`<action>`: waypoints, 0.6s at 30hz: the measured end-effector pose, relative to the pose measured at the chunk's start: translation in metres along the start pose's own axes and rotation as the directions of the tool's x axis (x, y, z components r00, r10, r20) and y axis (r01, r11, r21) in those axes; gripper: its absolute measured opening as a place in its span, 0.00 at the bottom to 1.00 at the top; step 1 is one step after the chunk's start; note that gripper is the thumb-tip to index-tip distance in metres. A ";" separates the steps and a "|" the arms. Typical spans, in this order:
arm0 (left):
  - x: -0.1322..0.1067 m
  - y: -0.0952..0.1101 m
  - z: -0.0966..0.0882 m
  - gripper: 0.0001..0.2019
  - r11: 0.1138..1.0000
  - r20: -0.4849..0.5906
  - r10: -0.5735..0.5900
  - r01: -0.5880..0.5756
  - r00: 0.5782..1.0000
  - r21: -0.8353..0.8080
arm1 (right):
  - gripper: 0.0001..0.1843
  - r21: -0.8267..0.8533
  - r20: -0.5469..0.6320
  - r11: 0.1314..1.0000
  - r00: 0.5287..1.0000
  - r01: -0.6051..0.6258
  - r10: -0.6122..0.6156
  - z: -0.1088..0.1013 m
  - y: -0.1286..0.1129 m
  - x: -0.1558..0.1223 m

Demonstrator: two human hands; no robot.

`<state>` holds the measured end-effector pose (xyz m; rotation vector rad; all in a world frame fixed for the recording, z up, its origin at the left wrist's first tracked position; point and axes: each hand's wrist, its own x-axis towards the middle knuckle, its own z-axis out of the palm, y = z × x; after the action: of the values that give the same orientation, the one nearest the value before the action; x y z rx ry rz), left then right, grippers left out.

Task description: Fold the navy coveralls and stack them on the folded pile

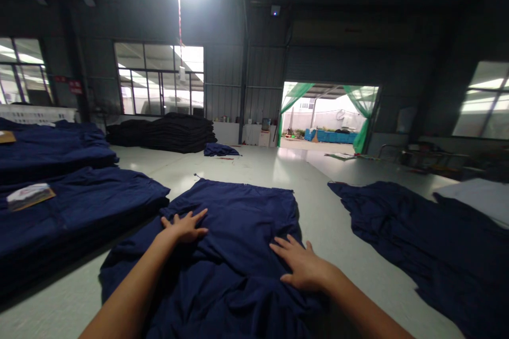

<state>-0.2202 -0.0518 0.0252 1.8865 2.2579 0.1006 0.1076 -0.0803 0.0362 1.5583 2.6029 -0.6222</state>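
Note:
Spread over the pale table in front of me lies a navy blue cloth garment (242, 212), flat at its far edge and bunched in folds nearer to me. A short cord end sticks out at its far left corner. My left hand (183, 228) rests on the left part of the cloth, fingers spread. On the right side, my right hand (298, 262) lies on the cloth with its fingers apart. Neither hand grips anything. What kind of garment it is I cannot tell.
Folded navy stacks (87, 196) stand at the left, with a paper bundle (31, 196) on top. Loose navy cloth (401, 228) and white fabric (477, 196) lie at the right. A black cloth pile (167, 133) and a small navy piece (219, 150) are farther back.

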 end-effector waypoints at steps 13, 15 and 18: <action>0.034 0.018 0.019 0.46 0.993 0.051 -0.023 0.029 0.998 -0.112 | 0.37 -0.073 -0.180 0.997 0.983 0.031 -0.044 0.028 0.033 0.038; 0.034 0.029 0.008 0.41 0.982 0.026 0.098 -0.092 0.995 -0.168 | 0.36 -0.071 -0.139 0.997 0.990 -0.023 0.013 0.008 0.053 0.050; 0.024 0.045 0.000 0.36 0.972 -0.016 0.221 -0.221 0.975 -0.076 | 0.34 0.014 -0.102 0.981 0.975 -0.195 0.195 -0.014 0.076 0.069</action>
<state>-0.1810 -0.0205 0.0303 2.0916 2.0087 0.2244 0.1404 0.0141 0.0088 1.8655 2.4748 -0.5449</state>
